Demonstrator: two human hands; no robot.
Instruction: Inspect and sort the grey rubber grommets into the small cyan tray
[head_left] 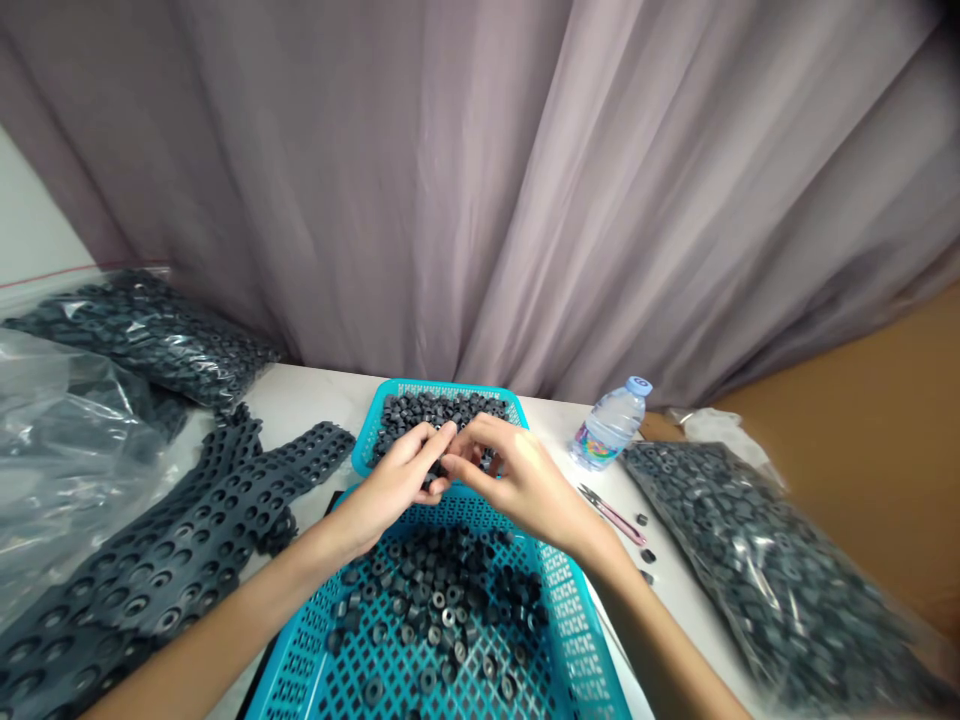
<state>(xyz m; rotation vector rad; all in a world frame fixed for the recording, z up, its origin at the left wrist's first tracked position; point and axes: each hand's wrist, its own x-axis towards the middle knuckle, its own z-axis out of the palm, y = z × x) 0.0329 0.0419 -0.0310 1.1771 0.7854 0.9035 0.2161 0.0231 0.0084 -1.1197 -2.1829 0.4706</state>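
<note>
My left hand [409, 468] and my right hand [514, 475] meet above the near edge of a turquoise basket, their fingertips almost touching. Fingers of both hands are bent and pinched together. A small black rubber piece [433, 474] shows dark at the left fingers; what the right fingertips hold, if anything, is hidden. Below the hands, the near turquoise basket [581, 640] holds many loose black cylindrical rubber pieces [442, 590] with centre holes. Just beyond them, a smaller turquoise basket [364, 440] is filled with similar pieces.
Perforated black rubber sheets [202, 520] lie at left, by a clear plastic bag [67, 430] and a filled bag [165, 335]. Right of the baskets are a water bottle [611, 425], pink-handled snips [615, 516], a few loose pieces and a large filled bag [780, 570]. A curtain hangs behind.
</note>
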